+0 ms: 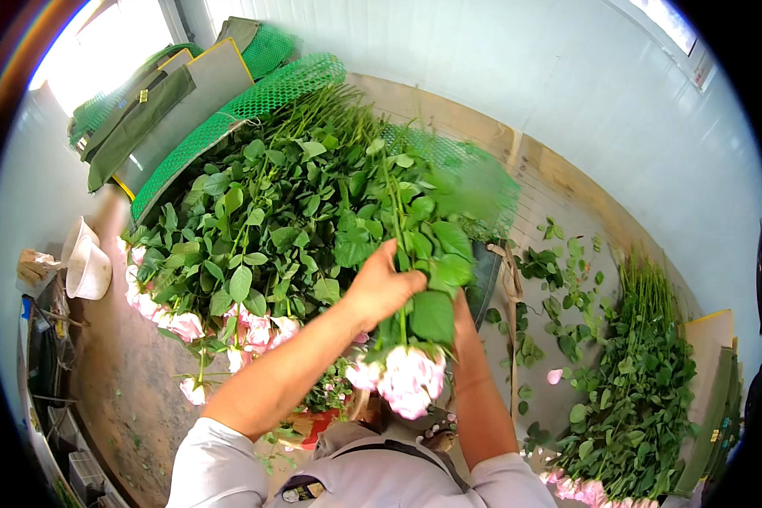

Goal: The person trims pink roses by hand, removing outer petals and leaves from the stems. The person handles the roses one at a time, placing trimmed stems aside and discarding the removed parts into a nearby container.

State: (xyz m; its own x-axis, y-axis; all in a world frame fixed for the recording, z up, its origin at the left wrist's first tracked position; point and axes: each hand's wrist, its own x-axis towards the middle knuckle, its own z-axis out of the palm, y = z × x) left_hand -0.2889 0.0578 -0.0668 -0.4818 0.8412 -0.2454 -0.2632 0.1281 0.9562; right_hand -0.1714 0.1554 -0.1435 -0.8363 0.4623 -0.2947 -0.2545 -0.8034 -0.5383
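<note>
In front of my body is a bunch of pink roses (409, 381), blooms toward me and leafy stems pointing away. My left hand (381, 286) grips its green stems from the left, the thumb lying across them. Broad leaves hide most of my right hand (461, 311), which is at the bunch's right side; its fingers cannot be seen. Beyond and to the left lies a large heap of leafy rose stems (260, 209), with pink blooms (184, 326) hanging over its near edge. Green plastic mesh (241, 120) wraps the heap's far left side.
At right another pile of roses (635, 374) lies beside a board with green cloth (714, 406). Loose leaves (571, 317) and a petal (554, 376) are scattered between. White buckets (89, 267) stand at left, and a red container (311, 428) sits below. A pale wall (482, 57) closes the far side.
</note>
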